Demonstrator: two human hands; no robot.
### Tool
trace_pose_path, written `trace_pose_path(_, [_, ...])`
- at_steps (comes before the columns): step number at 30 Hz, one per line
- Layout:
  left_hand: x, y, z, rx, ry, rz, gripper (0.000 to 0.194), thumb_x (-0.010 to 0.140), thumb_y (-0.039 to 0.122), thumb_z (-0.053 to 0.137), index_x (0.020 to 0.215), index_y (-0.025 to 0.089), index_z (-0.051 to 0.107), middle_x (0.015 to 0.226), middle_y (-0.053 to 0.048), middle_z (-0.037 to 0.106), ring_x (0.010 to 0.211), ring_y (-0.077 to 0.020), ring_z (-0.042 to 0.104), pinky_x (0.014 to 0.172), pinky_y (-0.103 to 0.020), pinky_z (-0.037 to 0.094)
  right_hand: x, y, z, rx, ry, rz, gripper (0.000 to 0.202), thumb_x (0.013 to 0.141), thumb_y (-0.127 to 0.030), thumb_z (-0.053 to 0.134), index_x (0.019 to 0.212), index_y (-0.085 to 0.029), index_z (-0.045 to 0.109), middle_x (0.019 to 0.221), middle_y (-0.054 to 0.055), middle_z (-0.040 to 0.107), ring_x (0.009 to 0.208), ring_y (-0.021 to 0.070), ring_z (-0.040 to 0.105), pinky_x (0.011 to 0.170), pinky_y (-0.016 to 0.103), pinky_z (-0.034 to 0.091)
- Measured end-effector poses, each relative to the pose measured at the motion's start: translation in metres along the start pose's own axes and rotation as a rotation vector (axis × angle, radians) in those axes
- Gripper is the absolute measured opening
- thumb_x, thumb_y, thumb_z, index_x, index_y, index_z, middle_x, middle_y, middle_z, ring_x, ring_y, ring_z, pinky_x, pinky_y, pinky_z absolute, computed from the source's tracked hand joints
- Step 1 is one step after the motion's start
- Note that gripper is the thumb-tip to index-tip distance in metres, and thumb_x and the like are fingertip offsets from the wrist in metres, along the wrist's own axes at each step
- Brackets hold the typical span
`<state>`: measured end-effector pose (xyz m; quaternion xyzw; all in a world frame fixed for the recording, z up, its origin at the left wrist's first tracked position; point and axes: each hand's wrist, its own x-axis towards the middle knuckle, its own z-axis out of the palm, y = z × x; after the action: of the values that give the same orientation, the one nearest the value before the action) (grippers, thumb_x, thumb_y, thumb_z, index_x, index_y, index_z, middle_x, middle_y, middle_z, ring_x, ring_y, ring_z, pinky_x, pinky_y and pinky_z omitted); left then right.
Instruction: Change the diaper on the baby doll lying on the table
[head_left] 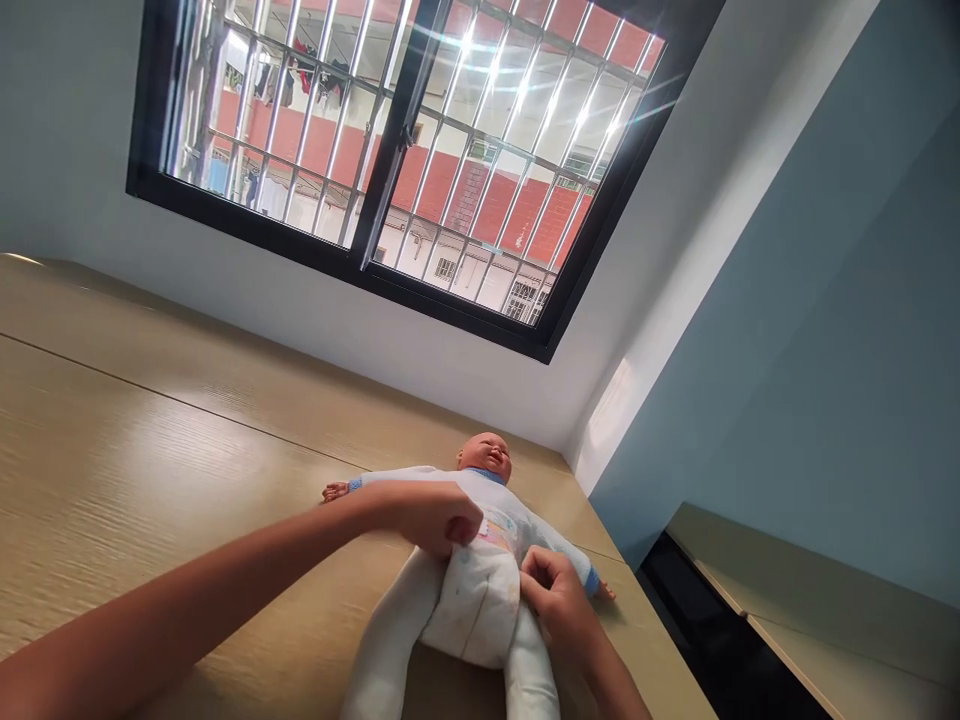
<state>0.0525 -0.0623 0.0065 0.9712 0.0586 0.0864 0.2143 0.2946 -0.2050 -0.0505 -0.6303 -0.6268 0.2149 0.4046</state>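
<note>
A baby doll (491, 500) in a white top with blue cuffs lies on its back on a wooden table (187, 450), arms spread and head toward the window. White cloth covers its legs, and a white diaper (476, 605) is around its hips. At the diaper's upper left edge is my left hand (439, 515), fingers curled closed, slightly blurred. My right hand (555, 590) pinches at the diaper's right edge by the doll's waist. What either hand's fingertips hold is too small to make out.
Beyond the table stands a pale wall (300, 340) with a black-framed barred window (360, 250). At the right, past the table's edge, are a dark gap (712, 620) and another wooden surface (840, 610) against a blue-grey wall.
</note>
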Motion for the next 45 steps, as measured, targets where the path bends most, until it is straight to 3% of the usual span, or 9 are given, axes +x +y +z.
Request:
trace_pose_path(6, [-0.01,-0.035,-0.009,0.066,0.1,-0.16,0.02,0.071,0.01,0.053,0.084,0.02,0.063,0.078,0.004,0.064,0.066,-0.0109,0.054,0.056,-0.021,0.036,0.006,0.024,-0.015,-0.055,0.327,0.017,0.045,0.079,-0.056,0.059,0.059,-0.022,0.039,0.057,-0.005,0.033,0.058,0.0131,0.031,0.057,0.028,0.028])
trace_pose_path(11, [-0.003,-0.023,-0.001,-0.064,0.136,-0.176,0.014,0.081,0.023,0.06,0.094,0.021,0.062,0.088,0.003,0.065,0.075,-0.012,0.057,0.061,-0.02,0.04,0.004,0.01,0.007,0.011,0.295,-0.015,0.043,0.084,-0.056,0.058,0.063,-0.021,0.044,0.058,-0.003,0.039,0.058,0.0146,0.037,0.056,0.027,0.031])
trace_pose_path(13, [0.0,-0.013,0.001,-0.113,0.189,-0.165,0.023,0.084,0.035,0.064,0.103,0.021,0.061,0.096,0.0,0.065,0.08,-0.0135,0.059,0.065,-0.021,0.043,0.002,0.001,0.015,0.013,0.276,-0.064,0.038,0.087,-0.051,0.058,0.068,-0.02,0.051,0.064,-0.002,0.046,0.062,0.0159,0.043,0.059,0.027,0.035])
trace_pose_path(17, [0.005,-0.005,0.012,-0.056,0.222,-0.129,0.039,0.078,0.043,0.073,0.11,0.022,0.063,0.109,-0.002,0.061,0.084,-0.0147,0.057,0.07,-0.022,0.044,-0.003,-0.009,0.021,0.009,0.24,-0.146,0.025,0.09,-0.042,0.059,0.083,-0.018,0.064,0.093,0.006,0.062,0.078,0.0192,0.054,0.07,0.029,0.044])
trace_pose_path(20, [0.009,-0.009,0.019,-0.048,0.219,-0.113,0.042,0.078,0.04,0.074,0.115,0.025,0.063,0.114,-0.002,0.06,0.083,-0.0141,0.056,0.072,-0.022,0.044,-0.004,-0.01,0.019,0.045,0.206,-0.133,0.026,0.089,-0.042,0.059,0.096,-0.018,0.068,0.122,0.01,0.06,0.077,0.0178,0.055,0.07,0.029,0.047])
trace_pose_path(23, [0.011,-0.013,0.023,-0.09,0.196,-0.097,0.045,0.079,0.04,0.072,0.12,0.025,0.061,0.118,-0.002,0.058,0.078,-0.012,0.055,0.068,-0.022,0.045,-0.003,-0.009,0.019,0.061,0.174,-0.139,0.029,0.089,-0.041,0.059,0.105,-0.019,0.07,0.129,0.009,0.059,0.072,0.0155,0.053,0.075,0.031,0.047])
trace_pose_path(30, [0.009,-0.005,0.022,-0.068,0.186,-0.082,0.042,0.08,0.036,0.072,0.119,0.023,0.061,0.114,-0.002,0.059,0.076,-0.0109,0.054,0.067,-0.02,0.044,-0.001,-0.011,0.021,0.08,0.157,-0.117,0.031,0.088,-0.043,0.06,0.105,-0.019,0.069,0.105,0.006,0.065,0.068,0.0148,0.046,0.068,0.027,0.043])
trace_pose_path(36, [0.012,-0.006,0.024,-0.075,0.177,-0.123,0.042,0.079,0.037,0.072,0.118,0.024,0.062,0.111,-0.002,0.058,0.078,-0.0121,0.054,0.069,-0.021,0.044,-0.001,-0.011,0.023,0.076,0.166,-0.065,0.033,0.088,-0.046,0.06,0.099,-0.017,0.067,0.076,0.0,0.053,0.064,0.0142,0.041,0.062,0.026,0.037])
trace_pose_path(45, [0.011,0.0,0.023,-0.085,0.171,-0.198,0.041,0.076,0.037,0.071,0.112,0.023,0.059,0.106,0.0,0.058,0.085,-0.0144,0.052,0.071,-0.022,0.041,-0.001,-0.014,0.023,0.044,0.184,-0.052,0.035,0.086,-0.049,0.061,0.097,-0.016,0.068,0.074,0.0,0.053,0.063,0.0153,0.043,0.06,0.026,0.038])
